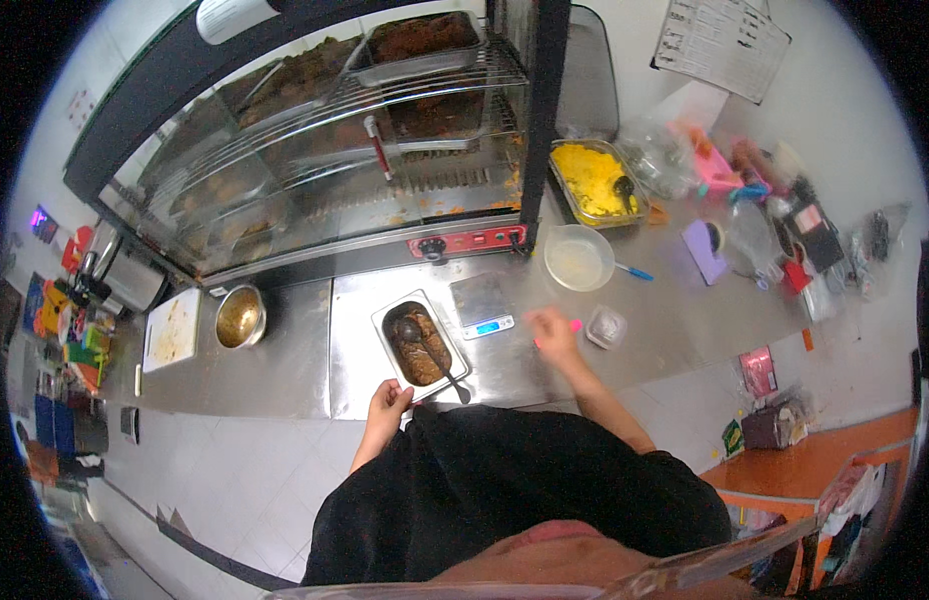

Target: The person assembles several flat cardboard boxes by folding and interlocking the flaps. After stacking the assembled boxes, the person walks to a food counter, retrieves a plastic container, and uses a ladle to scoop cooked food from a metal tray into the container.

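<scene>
A rectangular metal food pan stands on the steel counter, holding brown saucy food. A dark ladle rests in it, its handle over the near rim. My left hand grips the pan's near left corner. My right hand is curled and blurred, just right of a small digital scale with a lit display. Bright pink shows on either side of that hand; whether it is held or lies beneath, I cannot tell. A small clear tub sits right of the hand.
Behind the pan is a glass-fronted warming cabinet with trays of food. Farther right stand a white round bowl, a blue pen and a tray of yellow food. A metal bowl and white cutting board are left.
</scene>
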`<move>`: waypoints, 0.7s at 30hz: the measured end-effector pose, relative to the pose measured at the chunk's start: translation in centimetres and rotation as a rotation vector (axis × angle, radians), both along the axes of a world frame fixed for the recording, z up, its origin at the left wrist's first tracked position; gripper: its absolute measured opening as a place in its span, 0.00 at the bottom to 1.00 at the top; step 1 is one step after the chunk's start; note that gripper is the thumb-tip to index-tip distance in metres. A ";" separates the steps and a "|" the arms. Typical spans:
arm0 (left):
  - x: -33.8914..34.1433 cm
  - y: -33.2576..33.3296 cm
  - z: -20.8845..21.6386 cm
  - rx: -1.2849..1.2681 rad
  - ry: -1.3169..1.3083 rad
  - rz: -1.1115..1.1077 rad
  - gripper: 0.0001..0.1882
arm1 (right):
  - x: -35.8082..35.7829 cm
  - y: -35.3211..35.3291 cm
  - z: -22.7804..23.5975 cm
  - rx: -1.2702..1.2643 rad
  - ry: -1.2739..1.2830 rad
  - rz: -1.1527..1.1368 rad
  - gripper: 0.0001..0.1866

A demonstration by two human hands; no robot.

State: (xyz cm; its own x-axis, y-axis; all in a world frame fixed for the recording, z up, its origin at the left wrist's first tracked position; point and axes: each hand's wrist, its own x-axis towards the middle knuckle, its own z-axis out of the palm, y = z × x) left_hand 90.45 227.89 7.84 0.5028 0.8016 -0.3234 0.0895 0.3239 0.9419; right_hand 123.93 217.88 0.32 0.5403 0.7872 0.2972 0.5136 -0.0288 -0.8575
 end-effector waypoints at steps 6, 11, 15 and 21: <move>0.0 0.5 0.6 0.077 0.041 -0.015 0.05 | -9.6 4.3 4.1 -0.433 0.670 0.575 0.13; 1.4 1.8 5.6 0.034 0.008 -0.130 0.07 | -7.5 3.2 9.1 -0.320 0.803 0.611 0.10; 4.7 3.6 9.9 0.085 -0.083 -0.210 0.12 | -5.1 3.3 15.0 -0.177 0.830 0.470 0.09; 11.7 9.8 15.2 0.177 -0.178 -0.294 0.11 | -0.5 7.6 19.7 0.126 0.788 0.343 0.07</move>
State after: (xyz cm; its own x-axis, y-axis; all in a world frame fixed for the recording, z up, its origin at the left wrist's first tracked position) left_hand 102.19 237.72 23.01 0.7552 0.6506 -0.0802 -0.0154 0.1399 0.9900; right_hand 123.47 225.46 19.98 0.3641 0.9308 0.0318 -0.2684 0.1375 -0.9534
